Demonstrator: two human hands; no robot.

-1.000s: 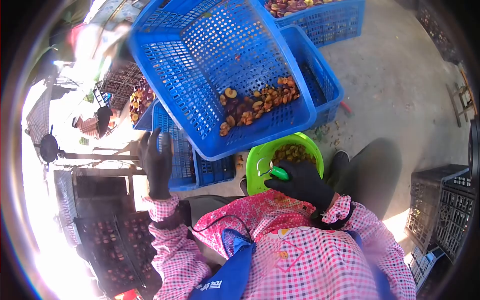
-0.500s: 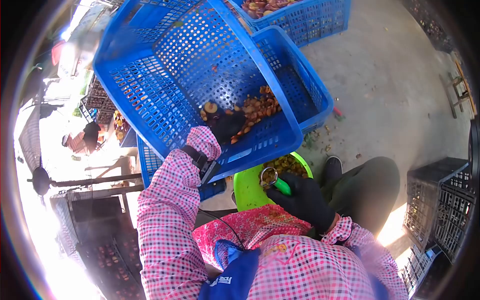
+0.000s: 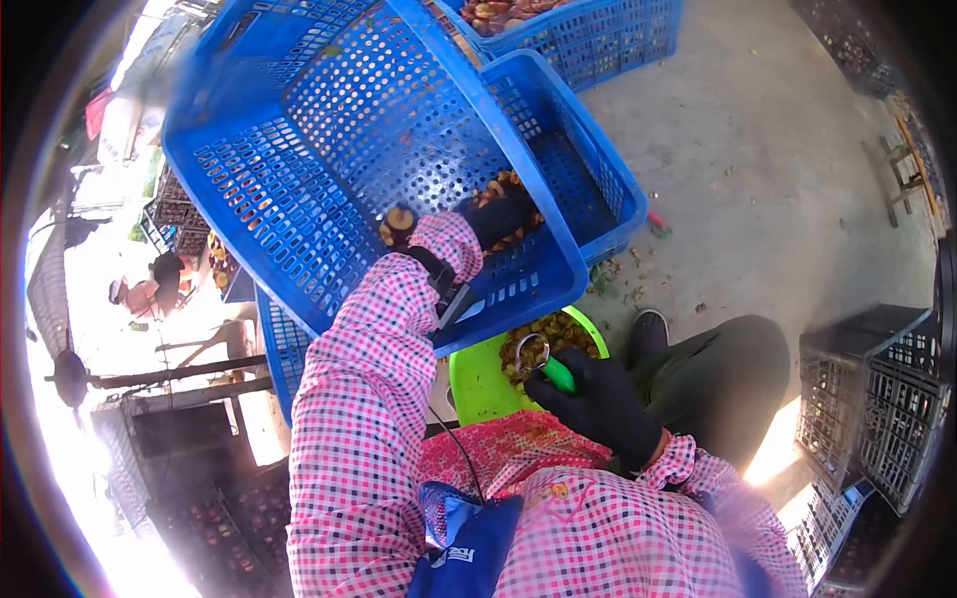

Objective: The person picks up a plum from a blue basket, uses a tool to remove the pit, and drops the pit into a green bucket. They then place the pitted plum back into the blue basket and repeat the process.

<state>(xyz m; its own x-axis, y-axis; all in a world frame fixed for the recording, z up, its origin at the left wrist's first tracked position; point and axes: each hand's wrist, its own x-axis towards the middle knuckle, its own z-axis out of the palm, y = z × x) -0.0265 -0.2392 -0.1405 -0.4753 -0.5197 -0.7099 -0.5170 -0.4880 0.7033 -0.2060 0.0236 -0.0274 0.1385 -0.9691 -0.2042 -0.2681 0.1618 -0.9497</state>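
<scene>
At the far left, another person [image 3: 140,297] appears small against the glare. Nearer, a large, tilted, perforated blue plastic crate [image 3: 550,261] holds brown-orange cut fruit pieces [image 3: 401,219] gathered along its lower side. The left hand [image 3: 503,219], in a black glove, reaches among them; its fingers are too dark and hidden to tell whether they are spread, pressed together or pinching a piece.

Below the crate's rim sits a round lime-green plastic basin [image 3: 477,384], with a layer of yellow-brown fruit pieces [image 3: 576,337] inside. Just over it, the right hand [image 3: 603,401], also black-gloved, is wrapped around a green-handled tool with a metal loop [image 3: 561,376], the loop free of any fruit. So far, judging by the contents, pieces have collected in the basin, while a modest heap remains in the crate. Stacked black plastic crates [image 3: 837,399] stand farther right on the concrete floor [image 3: 738,199].
</scene>
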